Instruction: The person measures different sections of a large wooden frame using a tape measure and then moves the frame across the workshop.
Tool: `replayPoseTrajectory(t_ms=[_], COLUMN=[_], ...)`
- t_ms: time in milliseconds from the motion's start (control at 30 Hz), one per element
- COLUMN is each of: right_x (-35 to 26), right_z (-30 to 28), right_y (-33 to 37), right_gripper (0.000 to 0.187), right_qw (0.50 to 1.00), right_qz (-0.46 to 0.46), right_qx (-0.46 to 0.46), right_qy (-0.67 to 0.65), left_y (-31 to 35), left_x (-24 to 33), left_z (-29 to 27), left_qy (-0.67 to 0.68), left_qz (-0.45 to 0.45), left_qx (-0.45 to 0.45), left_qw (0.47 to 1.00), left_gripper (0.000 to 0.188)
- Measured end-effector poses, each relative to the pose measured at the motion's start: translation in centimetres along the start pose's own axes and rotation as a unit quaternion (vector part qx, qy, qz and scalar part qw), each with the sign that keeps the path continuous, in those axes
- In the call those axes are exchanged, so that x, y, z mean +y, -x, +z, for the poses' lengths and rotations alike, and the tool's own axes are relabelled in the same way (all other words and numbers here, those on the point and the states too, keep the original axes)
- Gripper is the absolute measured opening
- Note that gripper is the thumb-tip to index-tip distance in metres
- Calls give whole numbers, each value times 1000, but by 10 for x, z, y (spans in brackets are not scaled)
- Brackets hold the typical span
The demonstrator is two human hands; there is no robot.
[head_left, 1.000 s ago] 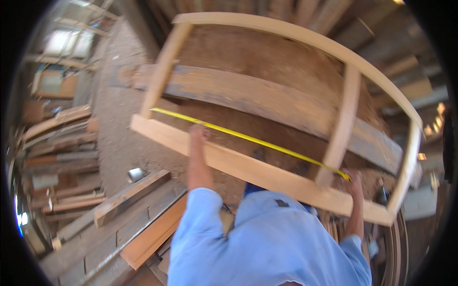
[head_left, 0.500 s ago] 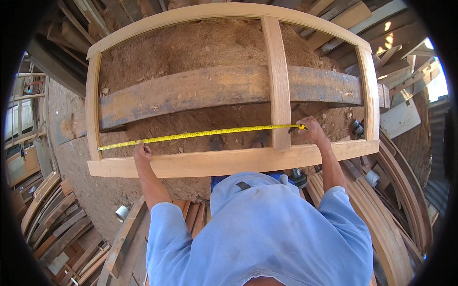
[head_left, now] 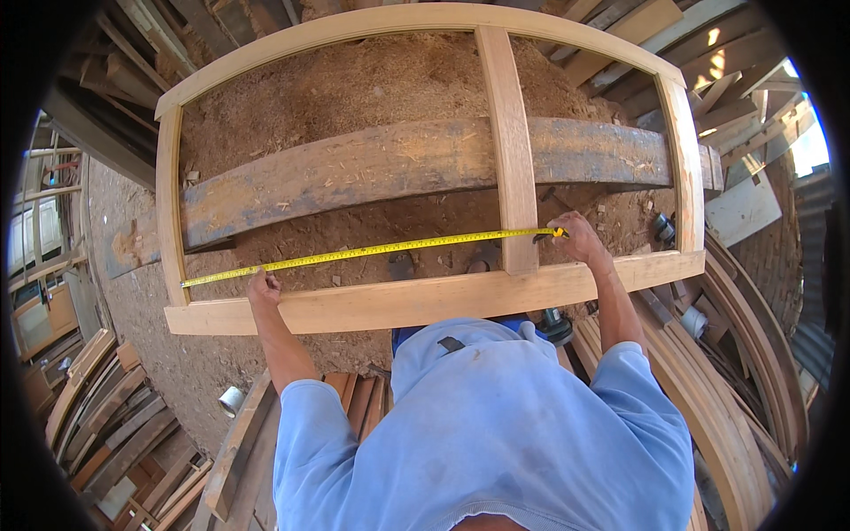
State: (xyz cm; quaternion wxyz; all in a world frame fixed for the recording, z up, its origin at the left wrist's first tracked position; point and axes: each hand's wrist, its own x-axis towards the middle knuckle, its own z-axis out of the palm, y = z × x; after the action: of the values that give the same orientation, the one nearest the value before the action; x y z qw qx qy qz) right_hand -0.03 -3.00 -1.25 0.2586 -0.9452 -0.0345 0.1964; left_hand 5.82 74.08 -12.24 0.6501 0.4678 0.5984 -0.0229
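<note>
A yellow tape measure [head_left: 390,249] is drawn out across a light wooden frame [head_left: 390,303], from the inner edge of its left upright to past the crosspiece [head_left: 508,150]. My left hand [head_left: 264,287] is closed on the blade near its left end, just above the near rail. The case end of the tape sits in my right hand [head_left: 577,237], whose fingers are wrapped round it to the right of the crosspiece. Most of the case is hidden by that hand. The blade passes over the crosspiece near its lower end.
Under the frame, a thick weathered beam [head_left: 354,177] lies over dirt and sawdust. Stacked boards [head_left: 699,398] stand at the right, and more timber [head_left: 115,425] at the lower left. A white can [head_left: 231,400] lies on the ground. A dark power tool [head_left: 555,327] sits beside my waist.
The view has shifted slightly. Both hands keep their hold on the tape measure, and the blade still spans the same stretch of the frame.
</note>
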Motion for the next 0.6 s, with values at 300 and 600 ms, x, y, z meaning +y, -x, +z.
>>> replayPoseTrajectory(t_ms=[300, 600], right_x=[0, -8], right_z=[1, -4], right_y=[-1, -2], right_gripper=[35, 32], right_qw=[1000, 999], right_qz=[9, 8], right_qx=[-19, -51], right_qy=[0, -6], left_y=[5, 4], left_x=[-1, -1], left_z=[0, -6], left_qy=[-6, 0], left_qz=[22, 16], left_qx=[0, 6], left_qw=[1000, 1000], left_gripper=[19, 14])
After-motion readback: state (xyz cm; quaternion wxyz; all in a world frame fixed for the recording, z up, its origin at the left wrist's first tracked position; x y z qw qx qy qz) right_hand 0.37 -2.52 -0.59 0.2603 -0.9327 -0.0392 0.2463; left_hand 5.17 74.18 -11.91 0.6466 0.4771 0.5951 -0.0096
